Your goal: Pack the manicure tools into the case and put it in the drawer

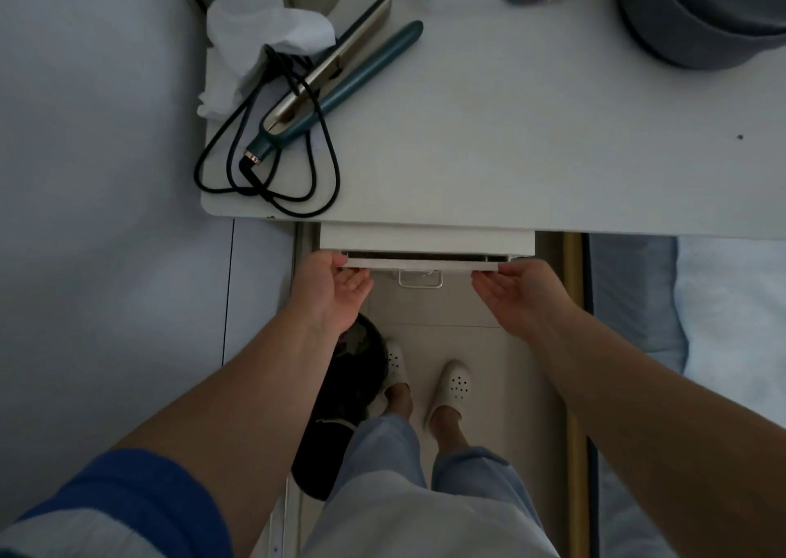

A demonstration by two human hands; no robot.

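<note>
while both hands, l (336, 289) & r (516, 289), press flat w/ grip apart, drawer (425, 265) runs left-right.

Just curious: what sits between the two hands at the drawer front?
In the head view, a small metal handle hangs on the drawer front, midway between the left hand and right hand. Neither hand touches it.

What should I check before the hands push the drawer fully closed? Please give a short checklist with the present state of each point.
1. Left hand on drawer front: ok.
2. Right hand on drawer front: ok.
3. Drawer nearly closed, narrow gap remains: ok.
4. Case inside drawer: cannot tell, interior too dark.
5. Fingers clear of the gap: cannot tell.
6. Hair straightener cord on the tabletop, clear of the drawer: ok.
</note>
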